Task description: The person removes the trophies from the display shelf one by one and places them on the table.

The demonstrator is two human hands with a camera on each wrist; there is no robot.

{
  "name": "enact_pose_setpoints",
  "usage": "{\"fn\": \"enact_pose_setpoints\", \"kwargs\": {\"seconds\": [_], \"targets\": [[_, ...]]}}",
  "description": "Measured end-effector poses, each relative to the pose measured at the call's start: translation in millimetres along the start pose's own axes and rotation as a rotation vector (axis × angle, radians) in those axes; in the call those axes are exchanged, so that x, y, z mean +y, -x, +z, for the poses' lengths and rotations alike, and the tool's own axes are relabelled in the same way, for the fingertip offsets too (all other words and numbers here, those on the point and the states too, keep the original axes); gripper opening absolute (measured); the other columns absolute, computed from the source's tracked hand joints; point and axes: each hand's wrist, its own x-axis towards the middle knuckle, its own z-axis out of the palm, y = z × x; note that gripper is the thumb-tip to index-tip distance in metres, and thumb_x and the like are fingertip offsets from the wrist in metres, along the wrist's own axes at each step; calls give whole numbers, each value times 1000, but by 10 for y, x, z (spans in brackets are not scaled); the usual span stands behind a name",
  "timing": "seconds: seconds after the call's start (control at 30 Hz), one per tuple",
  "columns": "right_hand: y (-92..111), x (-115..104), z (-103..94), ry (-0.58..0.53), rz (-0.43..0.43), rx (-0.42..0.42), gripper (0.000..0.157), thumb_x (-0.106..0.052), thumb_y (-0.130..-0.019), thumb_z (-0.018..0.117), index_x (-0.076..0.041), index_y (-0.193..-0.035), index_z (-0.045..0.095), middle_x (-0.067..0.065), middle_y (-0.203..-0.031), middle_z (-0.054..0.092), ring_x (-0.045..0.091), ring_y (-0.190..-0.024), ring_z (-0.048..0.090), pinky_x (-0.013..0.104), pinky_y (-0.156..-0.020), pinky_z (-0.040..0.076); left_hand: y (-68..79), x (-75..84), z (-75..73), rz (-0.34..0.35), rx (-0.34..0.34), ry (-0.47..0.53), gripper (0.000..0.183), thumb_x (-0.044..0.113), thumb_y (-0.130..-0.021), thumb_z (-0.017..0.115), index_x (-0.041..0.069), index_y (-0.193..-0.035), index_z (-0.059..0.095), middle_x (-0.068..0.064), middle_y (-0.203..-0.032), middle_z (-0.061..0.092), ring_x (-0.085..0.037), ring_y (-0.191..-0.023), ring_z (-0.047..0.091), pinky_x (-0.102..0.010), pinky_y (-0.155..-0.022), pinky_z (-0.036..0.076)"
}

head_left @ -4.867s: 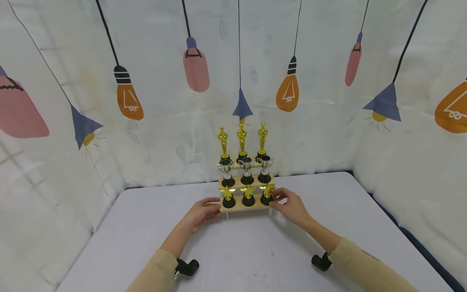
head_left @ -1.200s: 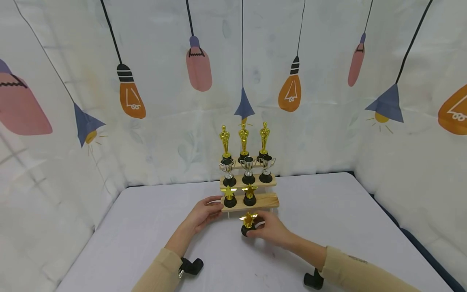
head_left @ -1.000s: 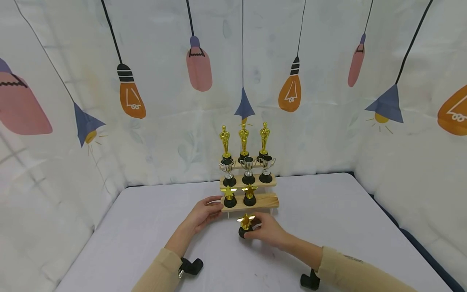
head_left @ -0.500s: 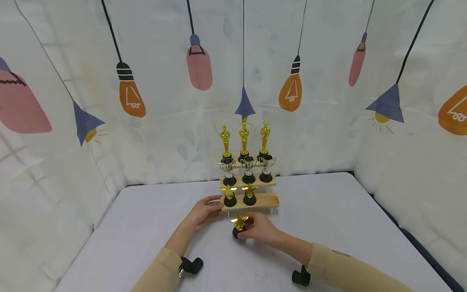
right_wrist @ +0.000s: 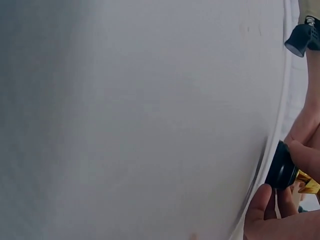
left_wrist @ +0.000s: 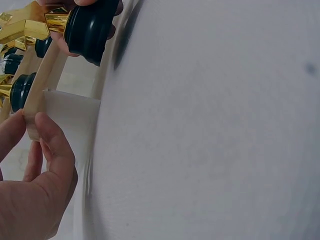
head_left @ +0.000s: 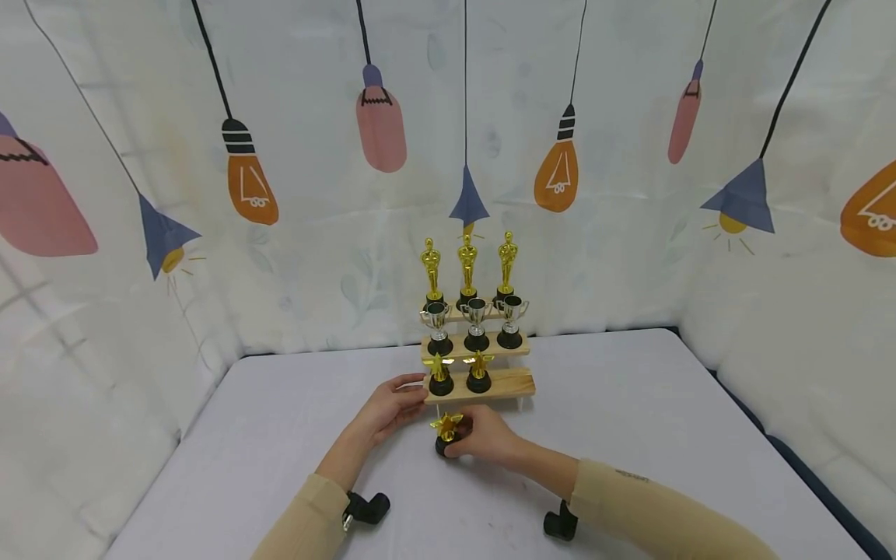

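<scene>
A three-tier wooden display stand (head_left: 514,383) stands towards the back of the table. Its bottom board bears two gold star trophies, at the left (head_left: 440,376) and middle (head_left: 479,373); its right part is bare. My left hand (head_left: 390,406) grips that board's left end, thumb and fingers pinching the wood (left_wrist: 34,112) in the left wrist view. In front of the stand, my right hand (head_left: 488,434) holds a third star trophy (head_left: 446,429), upright. The right wrist view shows fingers and thumb round its black base (right_wrist: 282,167), close over the cloth, with a shadow beneath.
Silver two-handled cups (head_left: 476,315) line the middle tier, and gold figure trophies (head_left: 468,264) the top one. White cloth covers the table (head_left: 280,435). A curtain (head_left: 308,257) printed with lamps hangs close behind. Black wrist cameras (head_left: 367,509) jut from both sleeves.
My right hand has taken the right-hand star trophy off the bottom board, brought it forward, and lately carried it leftward in front of the stand. The left hand keeps its grip.
</scene>
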Motion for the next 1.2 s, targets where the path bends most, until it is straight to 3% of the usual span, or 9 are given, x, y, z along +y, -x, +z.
{"fn": "enact_pose_setpoints", "kwargs": {"seconds": [0.27,0.87,1.2], "targets": [[-23,-57,67,-27,8,-25,44,-3,-76,89,2,-114,69,1,-93,66,15,-85,58,30,-75,52,-19,0,1,-3,3,0,51,5,-98,70,-2,-145,51,-18,-124,61,-19,-98,66,-33,-86,58],[-114,-71,65,128,-18,-12,43,-10,-78,90,-3,-113,67,-2,-97,65,13,-86,59,31,-77,54,-17,21,-5,-14,-8,-2,52,6,-98,69,-2,-146,49,-18,-125,62,-18,-99,66,-32,-88,57],[-114,-58,59,136,-27,-10,43,-11,-79,90,-3,-114,66,-1,-100,65,14,-88,60,32,-79,55,-8,15,-1,-5,-12,-3,51,6,-99,68,-2,-146,49,-18,-125,62,-19,-98,66,-33,-88,57]]}}
